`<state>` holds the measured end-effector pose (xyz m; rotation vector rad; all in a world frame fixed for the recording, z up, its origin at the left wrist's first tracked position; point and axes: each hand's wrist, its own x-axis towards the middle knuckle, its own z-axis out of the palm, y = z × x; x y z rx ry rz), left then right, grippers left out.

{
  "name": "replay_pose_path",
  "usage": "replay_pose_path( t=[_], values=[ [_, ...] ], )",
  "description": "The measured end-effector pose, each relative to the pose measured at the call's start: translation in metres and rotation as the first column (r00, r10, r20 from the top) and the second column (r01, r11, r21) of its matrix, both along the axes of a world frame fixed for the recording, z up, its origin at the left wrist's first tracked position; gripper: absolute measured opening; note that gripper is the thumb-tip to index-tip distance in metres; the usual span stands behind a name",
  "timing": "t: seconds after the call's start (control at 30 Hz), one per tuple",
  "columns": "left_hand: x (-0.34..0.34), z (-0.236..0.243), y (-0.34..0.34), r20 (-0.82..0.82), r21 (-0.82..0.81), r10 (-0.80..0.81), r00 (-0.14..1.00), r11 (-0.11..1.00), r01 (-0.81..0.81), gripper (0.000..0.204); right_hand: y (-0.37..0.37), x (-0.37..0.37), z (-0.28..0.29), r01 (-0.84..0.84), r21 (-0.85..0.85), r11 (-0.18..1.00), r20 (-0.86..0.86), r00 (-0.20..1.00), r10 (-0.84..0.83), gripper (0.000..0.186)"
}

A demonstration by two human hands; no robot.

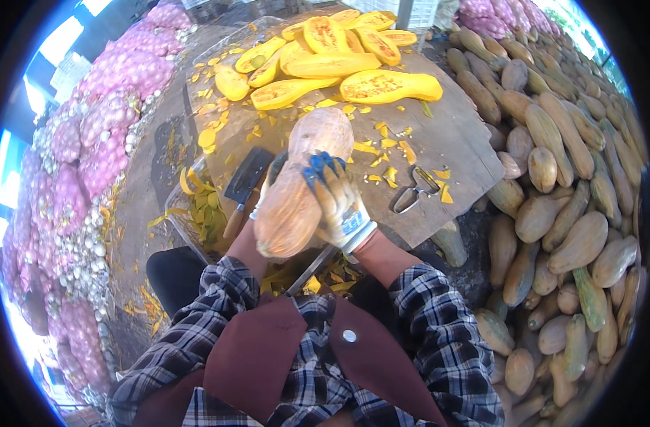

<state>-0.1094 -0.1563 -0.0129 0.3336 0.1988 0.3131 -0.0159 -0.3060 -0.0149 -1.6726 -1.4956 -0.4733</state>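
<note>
A long tan squash (291, 213), narrow at its waist and unpeeled, is held between my two gloved hands above the near edge of the board. My right hand (334, 196), in a white glove with blue fingertips, wraps its fingers over the squash's right side. On the other side my left hand (271, 176) grips it, mostly hidden behind the squash. Just left of that hand lies a cleaver (248, 174) with a dark blade and a wooden handle. A metal-framed peeler (416, 191) rests on the board to the right, among orange peel scraps.
Peeled, halved yellow squashes (339, 64) are heaped at the board's (453, 135) far side. Unpeeled squashes (552, 213) form a large pile on the right. Pink net bags (112, 135) line the left. A crate of peelings (205, 206) stands low beside my left arm.
</note>
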Motion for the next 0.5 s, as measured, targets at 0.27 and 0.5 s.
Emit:
replay_pose_path(
  t=[0.27,0.5],
  values=[
    [0.061,-0.110,0.093,-0.201,0.725,0.367,0.908,0.679,-0.114,0.076,0.010,0.018,-0.042,0.085,-0.489,0.868,-0.069,0.988,-0.136,0.098],
    [0.039,-0.101,0.054,-0.405,0.834,0.353,0.844,0.520,0.183,0.063,-0.046,0.066,-0.039,0.573,-0.785,0.234,0.103,0.493,-0.864,0.090]
  ],
)
